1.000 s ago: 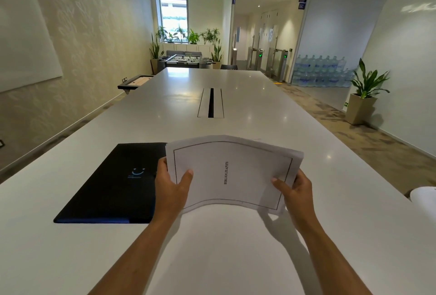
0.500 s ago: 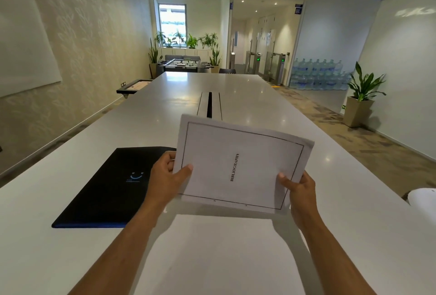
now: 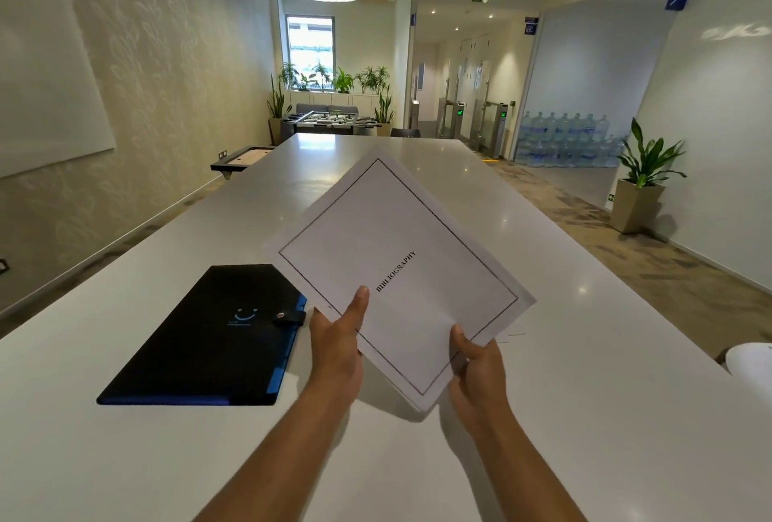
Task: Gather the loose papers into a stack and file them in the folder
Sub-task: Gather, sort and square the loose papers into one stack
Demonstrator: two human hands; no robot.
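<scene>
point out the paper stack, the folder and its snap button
paper stack [image 3: 401, 271], head view, on the blank top sheet inside the printed border
folder [image 3: 200, 337], head view, on the middle of its black cover
snap button [image 3: 281, 316], head view, on the metal stud of the closing tab

Both forearms are bare up to the near edge of the view, with no sleeves showing. The left hand and right hand wear no gloves, rings, watch or bands.

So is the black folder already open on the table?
No, the folder lies flat and closed, its snap strap fastened, while both hands hold the papers above the table.
</scene>
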